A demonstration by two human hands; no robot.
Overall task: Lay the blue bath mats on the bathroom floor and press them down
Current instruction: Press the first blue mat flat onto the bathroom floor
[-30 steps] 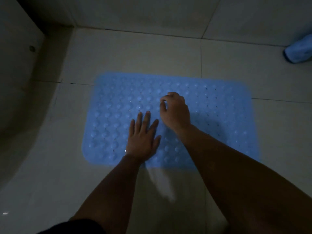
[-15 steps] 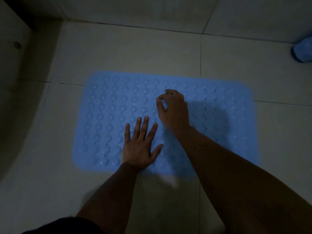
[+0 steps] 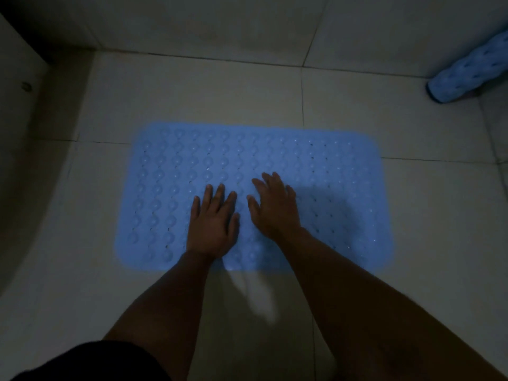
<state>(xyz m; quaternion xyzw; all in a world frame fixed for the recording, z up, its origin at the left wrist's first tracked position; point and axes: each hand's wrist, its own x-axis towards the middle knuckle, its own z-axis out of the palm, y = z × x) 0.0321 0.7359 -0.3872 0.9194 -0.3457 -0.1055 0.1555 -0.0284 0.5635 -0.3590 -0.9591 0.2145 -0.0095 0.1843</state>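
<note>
The left hand (image 3: 211,224) lay palm down on the mat (image 3: 343,193), fingers straight and slightly spread, pointing to the far side, with the thumb out to the right. It held nothing; the whole palm seemed to rest on the bumpy surface. Just beside it, to the right and a little farther, the right hand (image 3: 275,207) was also flat on the mat, fingers extended and fanned toward the far left, thumb reaching toward the left hand without touching it. It gripped nothing either. Both forearms ran back to the near edge of the view, the right one crossing the mat's near edge, and a dark sleeve (image 3: 90,361) showed at the near left corner.

The mat lay spread flat on the tile floor (image 3: 192,86), its long side running left to right, rows of round bumps and small holes covering it. The hands sat near the middle of its near half. A shadow fell across the mat to the right of the right hand.

Well apart, at the far right corner, a rolled mat (image 3: 467,70) of the same blue lay tilted against the wall (image 3: 220,20). At the left a pale curved fixture (image 3: 16,86) with a small round fitting filled the edge, too dim to name.
</note>
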